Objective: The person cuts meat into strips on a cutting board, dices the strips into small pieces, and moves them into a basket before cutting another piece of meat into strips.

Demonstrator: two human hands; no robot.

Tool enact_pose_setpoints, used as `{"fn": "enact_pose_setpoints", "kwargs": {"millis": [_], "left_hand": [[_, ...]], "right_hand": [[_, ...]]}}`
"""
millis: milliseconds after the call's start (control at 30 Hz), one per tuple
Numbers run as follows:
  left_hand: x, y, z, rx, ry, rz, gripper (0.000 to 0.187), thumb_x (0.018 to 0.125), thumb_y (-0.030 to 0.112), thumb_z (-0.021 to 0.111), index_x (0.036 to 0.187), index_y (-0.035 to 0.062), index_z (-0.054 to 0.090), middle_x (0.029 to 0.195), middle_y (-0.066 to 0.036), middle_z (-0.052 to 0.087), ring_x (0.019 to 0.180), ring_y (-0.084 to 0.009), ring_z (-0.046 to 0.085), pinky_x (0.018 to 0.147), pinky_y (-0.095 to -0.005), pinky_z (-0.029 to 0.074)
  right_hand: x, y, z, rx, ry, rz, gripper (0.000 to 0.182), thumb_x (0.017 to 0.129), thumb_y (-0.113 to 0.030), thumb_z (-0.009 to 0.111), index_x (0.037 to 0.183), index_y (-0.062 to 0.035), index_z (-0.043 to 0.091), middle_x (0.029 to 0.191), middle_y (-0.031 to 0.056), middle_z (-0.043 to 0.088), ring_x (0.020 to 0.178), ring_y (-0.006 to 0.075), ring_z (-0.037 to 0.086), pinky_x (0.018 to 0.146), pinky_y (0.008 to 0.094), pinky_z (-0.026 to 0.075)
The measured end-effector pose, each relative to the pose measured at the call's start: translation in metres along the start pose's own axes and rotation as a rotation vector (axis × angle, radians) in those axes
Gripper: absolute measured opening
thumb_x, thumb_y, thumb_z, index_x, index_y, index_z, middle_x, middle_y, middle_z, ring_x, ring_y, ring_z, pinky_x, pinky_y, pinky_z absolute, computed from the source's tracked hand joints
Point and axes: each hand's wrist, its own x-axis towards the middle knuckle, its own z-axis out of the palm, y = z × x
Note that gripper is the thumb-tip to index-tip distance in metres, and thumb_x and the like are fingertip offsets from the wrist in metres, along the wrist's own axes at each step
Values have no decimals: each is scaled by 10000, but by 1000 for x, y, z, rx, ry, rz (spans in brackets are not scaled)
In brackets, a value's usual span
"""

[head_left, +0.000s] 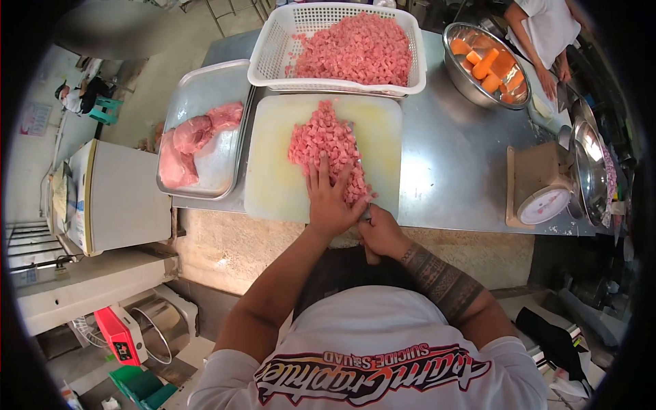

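Note:
A pile of diced pink meat (324,137) lies on a white cutting board (263,184) with yellowish stains. My left hand (333,205) rests on the near part of this pile, fingers spread and flat. Close beside it, at the board's near edge, my right hand (384,234) is wrapped round the handle of a knife (367,214). Most of the blade is hidden by the meat and my left hand; it seems to run along the pile's right side. Larger uncut pieces of meat (193,134) sit in a metal tray (236,160) left of the board.
Behind the board stands a white perforated basket (270,58) heaped with diced meat. A steel bowl (471,85) of carrots (485,63) is at the back right, near another person (547,27) working over a board. A weighing scale (540,184) occupies the table's right end.

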Motion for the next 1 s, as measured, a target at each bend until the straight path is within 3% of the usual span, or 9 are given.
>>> {"fn": "enact_pose_setpoints", "kwargs": {"millis": [100, 433, 600, 667, 767, 867, 933, 1000], "left_hand": [[1, 4, -5, -7, -29, 17, 911, 823, 581, 823, 1586, 181, 528, 1667, -377, 273, 1476, -668, 284, 1184, -764, 262], [44, 36, -34, -48, 19, 108, 875, 765, 519, 866, 1534, 200, 596, 1670, -350, 292, 1474, -666, 289, 1150, -775, 305], [147, 25, -40, -80, 109, 180, 830, 766, 485, 862, 1506, 194, 623, 1660, -353, 307, 1483, -638, 303, 1184, -732, 314], [208, 5, -22, -93, 204, 268, 813, 774, 467, 853, 1501, 186, 622, 1651, -339, 334, 1472, -621, 334, 1196, -716, 319], [286, -12, -2, -17, 105, 299, 846, 779, 437, 873, 1534, 190, 581, 1654, -345, 322, 1466, -622, 349, 1225, -681, 316], [333, -29, 21, 69, -33, 336, 757, 841, 391, 845, 1525, 193, 589, 1646, -309, 363, 1452, -568, 403, 1227, -635, 347], [357, -54, 45, -58, -41, 384, 669, 900, 334, 805, 1517, 181, 597, 1629, -283, 406, 1466, -504, 421, 1239, -593, 348], [362, -62, 40, -172, 45, 376, 564, 945, 266, 764, 1477, 143, 623, 1573, -253, 487, 1439, -461, 468, 1205, -556, 382]], "right_hand": [[-2, 5, -7, 91, -62, 70, 211, 1061, -157, 611, 1124, 44, 586, 753, 107, 682, 654, 194, 698, 611, 372, 566], [-21, -41, -27, 171, 16, 3, 217, 1084, -148, 595, 1216, 25, 591, 794, 69, 662, 659, 147, 671, 609, 341, 564], [33, -113, -66, 139, 88, -23, 212, 1089, -184, 600, 1149, 19, 608, 794, 67, 666, 651, 143, 676, 610, 337, 570], [82, -139, -95, 47, 98, -3, 143, 1042, -94, 608, 1144, 5, 612, 824, 56, 671, 659, 149, 664, 624, 319, 571], [142, -132, -128, 243, 99, -68, 124, 1026, -83, 608, 1107, 5, 639, 845, 58, 683, 673, 151, 665, 627, 318, 558], [116, -96, -128, 195, 93, -90, 166, 1031, -112, 617, 1138, 14, 628, 807, 55, 663, 680, 163, 671, 624, 333, 572], [65, -64, -107, 362, 111, 20, 175, 1033, -87, 622, 1179, 9, 633, 814, 46, 660, 672, 139, 657, 617, 314, 557], [9, -42, -86, 289, 178, 74, 188, 1039, -77, 623, 1209, 3, 630, 791, 36, 656, 656, 123, 646, 597, 307, 538]]}}
